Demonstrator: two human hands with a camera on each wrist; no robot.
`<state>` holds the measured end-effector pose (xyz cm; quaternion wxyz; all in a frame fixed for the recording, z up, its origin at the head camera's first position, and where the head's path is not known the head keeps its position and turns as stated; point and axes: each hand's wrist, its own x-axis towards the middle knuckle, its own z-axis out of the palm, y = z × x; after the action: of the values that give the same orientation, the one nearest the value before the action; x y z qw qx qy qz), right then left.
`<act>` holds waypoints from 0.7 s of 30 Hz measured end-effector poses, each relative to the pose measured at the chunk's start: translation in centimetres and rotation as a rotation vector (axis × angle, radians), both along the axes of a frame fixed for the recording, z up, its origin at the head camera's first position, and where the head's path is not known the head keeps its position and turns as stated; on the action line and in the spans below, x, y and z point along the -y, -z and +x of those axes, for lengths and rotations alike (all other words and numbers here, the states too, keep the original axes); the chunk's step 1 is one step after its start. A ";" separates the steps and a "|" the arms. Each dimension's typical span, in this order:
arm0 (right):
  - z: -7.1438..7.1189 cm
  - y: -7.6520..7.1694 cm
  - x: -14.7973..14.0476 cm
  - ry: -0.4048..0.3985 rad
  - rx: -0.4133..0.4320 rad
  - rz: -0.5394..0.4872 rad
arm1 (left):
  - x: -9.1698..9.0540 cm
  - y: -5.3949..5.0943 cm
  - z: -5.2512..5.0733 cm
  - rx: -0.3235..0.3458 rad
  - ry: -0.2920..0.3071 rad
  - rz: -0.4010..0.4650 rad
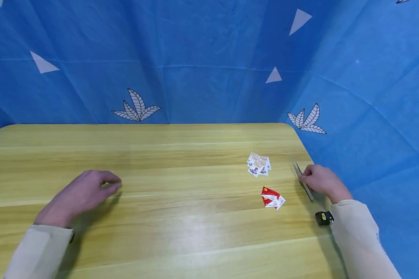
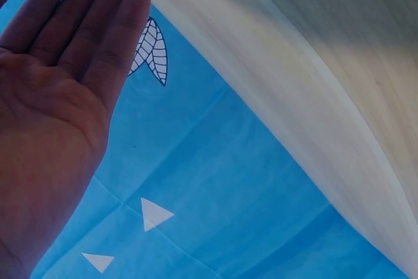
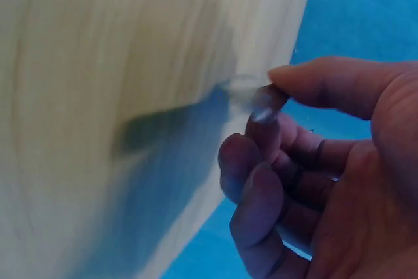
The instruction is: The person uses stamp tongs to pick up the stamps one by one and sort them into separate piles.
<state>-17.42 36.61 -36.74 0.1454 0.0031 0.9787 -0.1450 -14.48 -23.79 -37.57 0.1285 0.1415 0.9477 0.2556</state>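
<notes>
My right hand [image 1: 322, 182] pinches a pair of metal tweezers [image 1: 308, 191] between thumb and fingers above the table's right side. In the right wrist view the tweezers [image 3: 245, 91] look blurred, and the other fingers curl loosely. Left of that hand lie two small groups of stamps: overlapping pale stamps [image 1: 259, 164] farther back, and red stamps with white ones [image 1: 270, 197] nearer. The left hand [image 1: 82, 193] hovers over the left part of the table, fingers relaxed. Its palm, seen in the left wrist view, holds nothing.
The light wooden table [image 1: 181, 186] has rounded back corners. A blue patterned cloth [image 1: 209, 62] hangs behind it and along its right side. Near the right sleeve is a small black device [image 1: 323, 218], apparently on the wrist.
</notes>
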 end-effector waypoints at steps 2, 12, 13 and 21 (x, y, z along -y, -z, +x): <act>0.0 0.2 -0.1 0.013 0.039 0.015 | 0.1 0.0 0.0 0.007 0.001 0.000; 0.1 1.1 -0.2 0.036 0.112 -0.009 | 0.5 0.4 0.3 0.019 -0.003 -0.009; 0.1 1.1 -0.2 0.036 0.116 -0.020 | 0.5 0.4 0.2 0.021 -0.003 -0.010; 0.3 1.2 -0.7 0.043 0.124 -0.076 | 0.4 0.4 0.2 0.022 -0.012 -0.025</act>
<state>-17.11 37.26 -37.92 0.2024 0.0273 0.9613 -0.1849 -14.32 -24.15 -38.01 0.1391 0.1312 0.9502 0.2462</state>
